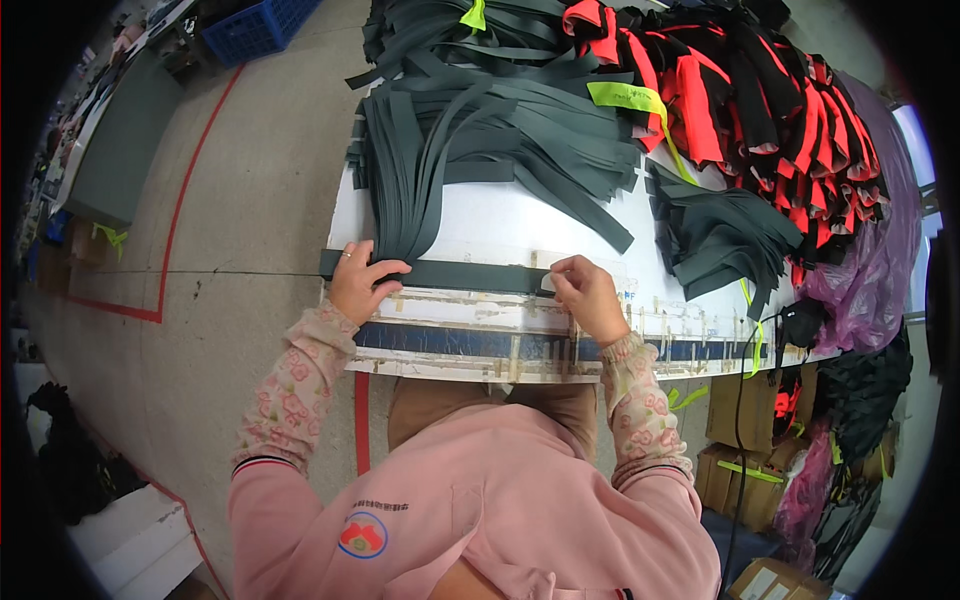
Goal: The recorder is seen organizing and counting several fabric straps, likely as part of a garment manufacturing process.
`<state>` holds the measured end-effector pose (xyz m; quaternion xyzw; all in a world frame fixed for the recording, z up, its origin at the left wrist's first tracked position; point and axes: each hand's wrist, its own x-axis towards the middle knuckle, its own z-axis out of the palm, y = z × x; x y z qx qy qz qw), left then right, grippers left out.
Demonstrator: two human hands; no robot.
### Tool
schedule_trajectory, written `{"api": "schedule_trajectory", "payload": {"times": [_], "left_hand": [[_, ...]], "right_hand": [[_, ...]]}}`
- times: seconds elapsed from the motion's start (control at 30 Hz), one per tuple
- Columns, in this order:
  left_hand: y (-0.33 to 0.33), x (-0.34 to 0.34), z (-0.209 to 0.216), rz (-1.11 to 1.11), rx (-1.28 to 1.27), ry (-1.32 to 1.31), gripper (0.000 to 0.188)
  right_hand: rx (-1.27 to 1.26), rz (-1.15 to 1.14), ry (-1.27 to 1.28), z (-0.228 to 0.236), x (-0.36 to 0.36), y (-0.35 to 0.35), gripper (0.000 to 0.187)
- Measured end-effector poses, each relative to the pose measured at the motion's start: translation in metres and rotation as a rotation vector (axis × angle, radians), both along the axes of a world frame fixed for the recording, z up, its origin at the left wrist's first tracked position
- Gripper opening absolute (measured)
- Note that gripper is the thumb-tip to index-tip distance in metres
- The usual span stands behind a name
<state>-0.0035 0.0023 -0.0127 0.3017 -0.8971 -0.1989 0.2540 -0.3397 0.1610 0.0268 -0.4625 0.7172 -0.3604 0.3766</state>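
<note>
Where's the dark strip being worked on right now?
The dark strip lies flat along the table's near edge, stretched between left hand and right hand.

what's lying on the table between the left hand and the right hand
In the head view, a flat dark grey strip stretches along the table from the left hand to the right hand; nothing else lies between them.
</note>
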Motion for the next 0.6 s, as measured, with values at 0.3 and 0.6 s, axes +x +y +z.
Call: {"api": "schedule_trajectory", "payload": {"times": [0.3, 0.6], "left_hand": [[0.002, -0.004, 0.001, 0.043, -0.019, 0.012, 0.023], [0.001, -0.003, 0.0, 0.052, -0.042, 0.117, 0.029]], "right_hand": [[0.26, 0.38, -0.274, 0.023, 0.056, -0.003, 0.034], [-0.322, 0.081, 0.234, 0.033, 0.082, -0.061, 0.056]]}}
